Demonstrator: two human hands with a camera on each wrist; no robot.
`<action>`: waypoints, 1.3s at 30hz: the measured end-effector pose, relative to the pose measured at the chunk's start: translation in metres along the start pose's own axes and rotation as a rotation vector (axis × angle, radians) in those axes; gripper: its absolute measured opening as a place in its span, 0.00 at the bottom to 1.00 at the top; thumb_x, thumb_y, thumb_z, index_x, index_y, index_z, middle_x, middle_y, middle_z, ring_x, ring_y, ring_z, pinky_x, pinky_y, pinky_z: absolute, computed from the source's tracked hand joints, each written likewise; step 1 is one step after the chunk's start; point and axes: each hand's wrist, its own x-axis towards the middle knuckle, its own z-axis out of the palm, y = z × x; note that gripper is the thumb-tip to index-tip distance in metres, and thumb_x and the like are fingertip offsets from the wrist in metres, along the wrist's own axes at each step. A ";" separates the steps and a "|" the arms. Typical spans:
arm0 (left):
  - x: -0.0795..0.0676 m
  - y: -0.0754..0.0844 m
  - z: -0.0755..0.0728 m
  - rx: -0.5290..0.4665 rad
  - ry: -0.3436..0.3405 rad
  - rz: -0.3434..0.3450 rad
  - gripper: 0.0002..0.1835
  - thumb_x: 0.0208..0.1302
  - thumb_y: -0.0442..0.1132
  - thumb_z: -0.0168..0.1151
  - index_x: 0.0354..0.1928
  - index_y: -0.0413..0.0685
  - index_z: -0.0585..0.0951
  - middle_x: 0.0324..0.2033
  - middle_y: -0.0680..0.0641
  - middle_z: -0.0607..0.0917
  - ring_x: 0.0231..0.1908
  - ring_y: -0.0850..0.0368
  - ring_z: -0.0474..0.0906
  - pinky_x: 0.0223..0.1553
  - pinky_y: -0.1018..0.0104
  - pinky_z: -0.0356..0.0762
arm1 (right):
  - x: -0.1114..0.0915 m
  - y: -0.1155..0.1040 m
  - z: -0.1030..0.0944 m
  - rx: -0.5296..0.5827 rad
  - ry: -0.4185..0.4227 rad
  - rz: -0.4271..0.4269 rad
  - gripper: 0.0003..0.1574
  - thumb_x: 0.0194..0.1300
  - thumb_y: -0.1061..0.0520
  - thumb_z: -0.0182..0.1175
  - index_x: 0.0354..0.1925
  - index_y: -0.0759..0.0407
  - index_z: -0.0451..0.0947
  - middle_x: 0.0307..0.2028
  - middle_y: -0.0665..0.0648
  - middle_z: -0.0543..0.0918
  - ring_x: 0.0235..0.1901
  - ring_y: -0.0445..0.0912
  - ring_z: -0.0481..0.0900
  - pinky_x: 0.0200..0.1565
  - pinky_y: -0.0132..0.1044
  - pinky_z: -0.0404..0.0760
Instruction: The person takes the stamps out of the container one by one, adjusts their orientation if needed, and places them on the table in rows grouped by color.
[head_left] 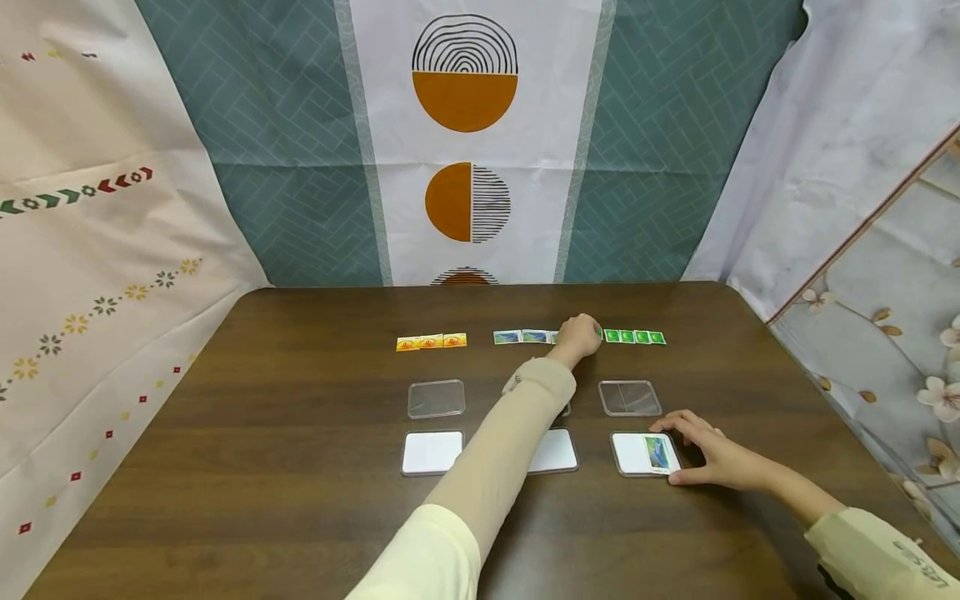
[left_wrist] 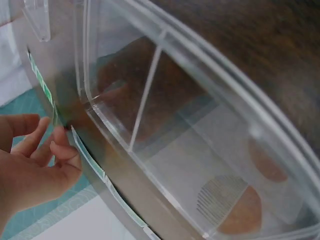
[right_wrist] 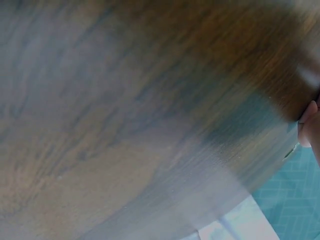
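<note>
My left hand (head_left: pixel 579 335) is stretched out to the far row of small picture cards. In the left wrist view its thumb and fingertips pinch a small green card (left_wrist: pixel 55 116) at the end of the green row (head_left: pixel 634 337). Blue landscape cards (head_left: pixel 507 337) lie just left of this hand, one partly hidden. My right hand (head_left: pixel 705 454) grips the right end of a shallow clear case (head_left: pixel 628 454) with a white inside, thumb at the near corner and fingers at the far one. One blue landscape card (head_left: pixel 657 452) lies on the white, at its right.
Two more white-filled cases, left (head_left: pixel 432 453) and middle (head_left: pixel 553 452), stand in the near row; the left arm partly covers the middle one. Transparent lids (head_left: pixel 437 399) lie behind them, another lid (head_left: pixel 630 398) at right. Three orange cards (head_left: pixel 431 342) lie at the far left.
</note>
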 end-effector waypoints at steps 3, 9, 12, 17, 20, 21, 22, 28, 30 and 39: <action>-0.002 0.002 -0.002 0.006 -0.011 0.021 0.16 0.65 0.38 0.52 0.51 0.58 0.82 0.51 0.57 0.82 0.51 0.57 0.79 0.45 0.66 0.77 | 0.000 0.000 0.000 -0.014 0.014 -0.015 0.37 0.48 0.50 0.72 0.54 0.52 0.67 0.51 0.58 0.70 0.46 0.45 0.66 0.39 0.40 0.59; -0.006 0.003 -0.006 -0.009 -0.009 0.008 0.14 0.65 0.37 0.51 0.50 0.56 0.80 0.50 0.55 0.83 0.49 0.57 0.79 0.43 0.66 0.76 | 0.001 0.000 0.000 -0.017 0.025 -0.019 0.36 0.48 0.50 0.73 0.54 0.51 0.68 0.52 0.57 0.70 0.47 0.39 0.66 0.38 0.38 0.57; -0.007 0.001 -0.009 -0.016 0.008 -0.008 0.13 0.65 0.37 0.51 0.48 0.56 0.79 0.48 0.55 0.83 0.48 0.56 0.79 0.45 0.67 0.75 | 0.003 -0.001 0.000 -0.012 0.010 -0.027 0.37 0.48 0.51 0.73 0.54 0.52 0.67 0.52 0.58 0.70 0.46 0.39 0.65 0.38 0.38 0.57; -0.010 0.000 -0.014 -0.046 0.036 -0.007 0.12 0.64 0.36 0.51 0.46 0.56 0.79 0.47 0.55 0.84 0.47 0.56 0.80 0.43 0.66 0.75 | 0.005 -0.001 -0.001 -0.016 0.008 -0.031 0.38 0.48 0.51 0.73 0.55 0.52 0.67 0.52 0.58 0.69 0.46 0.40 0.65 0.38 0.39 0.57; -0.012 0.000 -0.015 -0.065 0.041 0.011 0.13 0.63 0.35 0.51 0.45 0.56 0.79 0.46 0.55 0.84 0.44 0.56 0.80 0.40 0.67 0.74 | 0.004 -0.001 -0.001 -0.021 0.012 -0.026 0.38 0.48 0.51 0.73 0.54 0.52 0.67 0.52 0.58 0.70 0.45 0.42 0.66 0.38 0.38 0.57; -0.012 0.000 -0.016 -0.068 0.039 0.019 0.12 0.62 0.36 0.52 0.45 0.56 0.79 0.45 0.55 0.84 0.43 0.57 0.80 0.39 0.67 0.74 | 0.003 -0.001 -0.001 -0.022 0.012 -0.023 0.38 0.47 0.50 0.73 0.54 0.52 0.67 0.51 0.58 0.70 0.45 0.42 0.66 0.38 0.38 0.57; -0.013 0.000 -0.016 -0.067 0.036 0.030 0.12 0.63 0.36 0.51 0.45 0.55 0.79 0.45 0.54 0.84 0.42 0.57 0.80 0.39 0.67 0.74 | 0.003 0.000 0.000 -0.020 0.014 -0.018 0.37 0.47 0.51 0.73 0.54 0.52 0.67 0.51 0.57 0.70 0.43 0.42 0.66 0.38 0.38 0.57; -0.018 -0.004 -0.013 -0.049 0.009 0.050 0.11 0.66 0.39 0.51 0.47 0.55 0.79 0.45 0.54 0.84 0.37 0.58 0.79 0.35 0.68 0.73 | 0.001 0.000 0.001 -0.003 -0.003 0.005 0.37 0.49 0.50 0.72 0.55 0.52 0.67 0.50 0.57 0.69 0.41 0.41 0.63 0.37 0.38 0.58; -0.020 -0.005 -0.013 -0.049 0.003 0.045 0.12 0.66 0.40 0.51 0.48 0.55 0.79 0.46 0.54 0.83 0.36 0.57 0.79 0.32 0.68 0.72 | 0.001 -0.001 0.001 -0.003 -0.007 0.008 0.37 0.49 0.50 0.72 0.55 0.52 0.67 0.50 0.57 0.69 0.41 0.41 0.63 0.37 0.39 0.58; -0.034 -0.003 -0.016 -0.049 -0.011 0.070 0.11 0.68 0.42 0.51 0.46 0.56 0.81 0.43 0.55 0.84 0.22 0.62 0.69 0.21 0.72 0.63 | 0.001 0.000 0.003 -0.016 0.027 -0.015 0.38 0.48 0.50 0.73 0.55 0.52 0.68 0.50 0.54 0.69 0.41 0.37 0.62 0.35 0.38 0.56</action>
